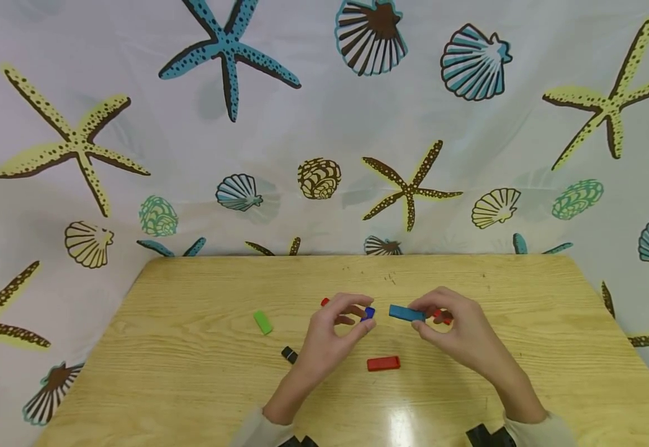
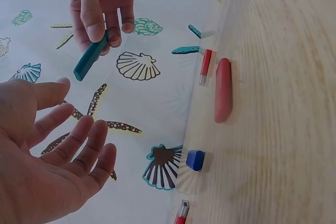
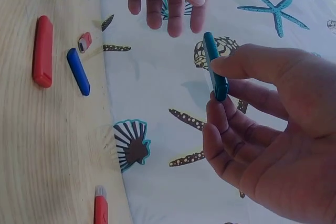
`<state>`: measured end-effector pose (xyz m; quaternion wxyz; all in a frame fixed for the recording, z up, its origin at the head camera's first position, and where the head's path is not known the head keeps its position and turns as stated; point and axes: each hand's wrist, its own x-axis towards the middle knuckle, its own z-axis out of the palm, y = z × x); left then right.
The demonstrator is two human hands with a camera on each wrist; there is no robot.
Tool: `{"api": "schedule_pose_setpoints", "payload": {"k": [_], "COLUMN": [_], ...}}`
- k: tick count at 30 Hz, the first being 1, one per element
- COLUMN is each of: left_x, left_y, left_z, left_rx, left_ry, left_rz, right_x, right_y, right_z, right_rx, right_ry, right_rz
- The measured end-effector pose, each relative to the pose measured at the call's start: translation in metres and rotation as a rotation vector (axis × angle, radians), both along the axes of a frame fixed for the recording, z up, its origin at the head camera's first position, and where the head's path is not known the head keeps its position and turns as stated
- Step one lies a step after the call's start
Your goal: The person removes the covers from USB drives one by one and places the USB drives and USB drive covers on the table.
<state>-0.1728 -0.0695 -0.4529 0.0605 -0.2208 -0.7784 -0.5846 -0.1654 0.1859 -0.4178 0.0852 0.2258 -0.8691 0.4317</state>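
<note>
Between thumb and fingers my right hand [image 1: 458, 320] pinches a slim teal-blue stick [image 1: 406, 313], held above the table. Its far end points toward my left hand [image 1: 330, 335], and no metal plug shows on it. My left hand is raised with loosely bent fingers and nothing in them, as the left wrist view confirms. Past its fingertips in the head view, a small dark-blue oblong piece [image 3: 79, 72] lies on the table. Behind the right fingers, partly hidden, lies a red stick with a silver end [image 2: 206, 66], which looks like a USB flash drive.
Nearer me on the wooden table [image 1: 190, 397] lies a larger red oblong piece [image 1: 383, 364]. Left of centre are a green piece [image 1: 263, 322] and a black piece [image 1: 289, 354]. Another red, silver-ended stick [image 3: 85, 42] sits behind my left hand. A patterned cloth [image 1: 302, 124] hangs behind.
</note>
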Motion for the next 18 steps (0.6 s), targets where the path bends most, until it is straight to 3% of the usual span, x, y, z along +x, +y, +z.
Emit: {"api": "schedule_pose_setpoints", "payload": {"k": [10, 18], "left_x": [0.002, 0.002], "left_y": [0.002, 0.003], "left_z": [0.000, -0.001], "left_rx": [0.040, 0.069], "left_ry": [-0.021, 0.002], "left_rz": [-0.039, -0.025], "right_x": [-0.003, -0.005], "right_y": [-0.014, -0.024], "right_z": [0.000, -0.004], "right_rx": [-0.040, -0.036], "right_ry": [0.022, 0.018], "right_rz": [0.073, 0.104]}}
